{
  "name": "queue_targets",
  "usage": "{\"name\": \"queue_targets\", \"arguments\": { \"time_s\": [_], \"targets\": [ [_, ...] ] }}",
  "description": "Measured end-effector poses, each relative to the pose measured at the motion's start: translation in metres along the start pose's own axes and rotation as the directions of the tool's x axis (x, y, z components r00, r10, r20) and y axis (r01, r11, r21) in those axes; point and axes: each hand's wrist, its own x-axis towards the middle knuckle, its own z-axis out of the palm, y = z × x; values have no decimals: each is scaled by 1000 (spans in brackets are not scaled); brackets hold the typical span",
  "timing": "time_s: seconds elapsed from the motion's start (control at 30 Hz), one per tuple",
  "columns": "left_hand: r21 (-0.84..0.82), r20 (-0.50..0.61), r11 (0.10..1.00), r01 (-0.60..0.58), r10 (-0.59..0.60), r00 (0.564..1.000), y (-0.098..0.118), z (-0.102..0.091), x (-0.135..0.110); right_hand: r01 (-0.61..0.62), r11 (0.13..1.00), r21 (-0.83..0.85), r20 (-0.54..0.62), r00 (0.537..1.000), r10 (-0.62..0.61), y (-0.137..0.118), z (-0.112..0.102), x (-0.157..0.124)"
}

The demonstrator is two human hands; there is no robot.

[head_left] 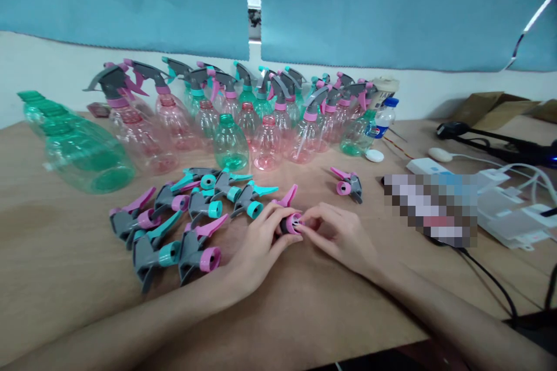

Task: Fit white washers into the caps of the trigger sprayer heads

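Observation:
Near the middle of the table, my left hand (pixel 264 234) is closed around a grey and pink spray trigger head (pixel 293 222), its pink collar facing right. Thumb and fingertips of my right hand (pixel 342 236) are pinched together at the collar's open mouth; whatever they hold is too small to make out. Left of my hands lie several loose trigger heads, among them one with a pink collar (pixel 210 259) and one with a turquoise collar (pixel 168 254). Another pink trigger head (pixel 349 184) lies by itself beyond my right hand.
Clear pink bottles (pixel 267 148) and green bottles (pixel 230 148), some with spray heads fitted, stand across the back. Several green bottles (pixel 93 156) lean or lie at far left. On the right are a Pepsi bottle (pixel 383 123), a blurred-out object (pixel 429 208), white boxes and cables.

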Motion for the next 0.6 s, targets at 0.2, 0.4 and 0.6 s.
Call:
{"name": "queue_targets", "arguments": {
  "time_s": [0.2, 0.4, 0.6],
  "targets": [
    [-19, -5, 999, 42, -42, 999, 2, 0, 1, 28, 1000, 4, -4, 1000, -28, -3, 0, 0],
    [-1, 4, 998, 60, -60, 998, 7, -2, 0, -173, 982, 71, -157, 971, 183, 9, -9, 8],
    [11, -3, 998, 64, -64, 998, 7, -3, -1, -325, 768, 552, -99, 889, 448, 19, -17, 14]
  ]
}}
